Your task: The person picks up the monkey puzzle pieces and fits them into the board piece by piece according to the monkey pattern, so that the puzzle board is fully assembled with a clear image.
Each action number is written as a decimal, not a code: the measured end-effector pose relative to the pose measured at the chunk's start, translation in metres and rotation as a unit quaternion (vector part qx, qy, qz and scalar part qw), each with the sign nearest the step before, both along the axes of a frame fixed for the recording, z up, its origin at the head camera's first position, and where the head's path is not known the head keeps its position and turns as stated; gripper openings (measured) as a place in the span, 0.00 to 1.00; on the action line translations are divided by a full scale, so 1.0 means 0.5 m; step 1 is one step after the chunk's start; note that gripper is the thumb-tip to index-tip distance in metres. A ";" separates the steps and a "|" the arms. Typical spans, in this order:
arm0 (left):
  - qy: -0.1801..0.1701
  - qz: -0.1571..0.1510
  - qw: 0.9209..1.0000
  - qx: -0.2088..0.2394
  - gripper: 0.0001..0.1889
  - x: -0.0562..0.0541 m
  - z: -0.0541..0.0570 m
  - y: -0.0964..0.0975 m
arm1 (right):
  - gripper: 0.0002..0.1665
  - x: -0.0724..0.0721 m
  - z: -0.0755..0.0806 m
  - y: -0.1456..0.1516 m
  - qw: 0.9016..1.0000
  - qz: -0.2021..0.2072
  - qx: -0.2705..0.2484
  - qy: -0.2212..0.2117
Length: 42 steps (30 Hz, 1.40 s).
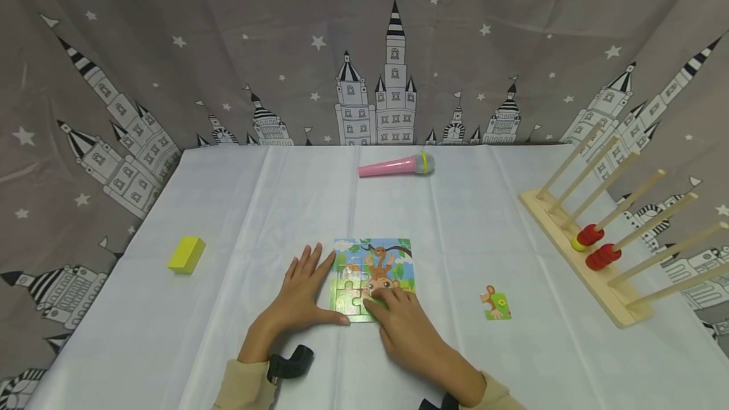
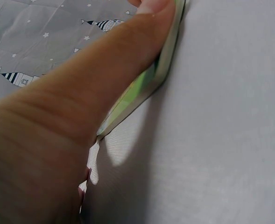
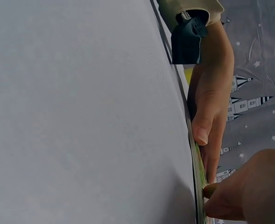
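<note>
A jigsaw puzzle [image 1: 347, 299] with a monkey hanging from a branch lies flat in the middle of the table. My left hand [image 1: 302, 296] rests along its left side, fingers stretched out and thumb at the front edge. In the left wrist view the thumb [image 2: 128, 51] lies against the tray's rim. My right hand [image 1: 412, 334] is over the lower right of the puzzle, its bent fingertips pinching at a puzzle piece [image 1: 367, 316] that they mostly hide. A loose puzzle piece [image 1: 497, 304] with part of a monkey and a yellow flower lies to the right.
A pink toy microphone [image 1: 393, 166] lies at the back. At the left is a yellow block [image 1: 186, 255]. A wooden bead rack [image 1: 586, 258] with upright pegs and a few red and yellow beads stands at the right. A grey castle-print curtain [image 1: 364, 37] hangs behind.
</note>
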State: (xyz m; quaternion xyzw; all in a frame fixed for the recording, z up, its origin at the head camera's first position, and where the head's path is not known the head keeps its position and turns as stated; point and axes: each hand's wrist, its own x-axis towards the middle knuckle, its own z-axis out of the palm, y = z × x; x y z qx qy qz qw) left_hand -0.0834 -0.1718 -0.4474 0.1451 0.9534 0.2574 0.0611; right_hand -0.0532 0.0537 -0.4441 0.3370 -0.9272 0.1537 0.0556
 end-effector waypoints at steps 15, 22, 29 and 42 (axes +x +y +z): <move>0.005 0.000 1.000 0.004 0.61 0.002 -0.001 -0.001 | 0.21 0.016 0.012 0.029 0.998 0.027 0.007 -0.060; 0.001 0.003 1.000 -0.001 0.62 0.000 -0.002 0.000 | 0.19 0.019 0.014 0.053 0.993 0.016 -0.038 -0.115; -0.007 0.006 1.000 0.003 0.63 0.000 0.002 0.000 | 0.16 0.007 0.016 0.100 0.991 -0.012 -0.095 -0.089; -0.015 0.008 1.000 0.000 0.63 0.000 -0.002 -0.002 | 0.16 -0.056 0.031 0.280 0.974 -0.138 -0.154 -0.091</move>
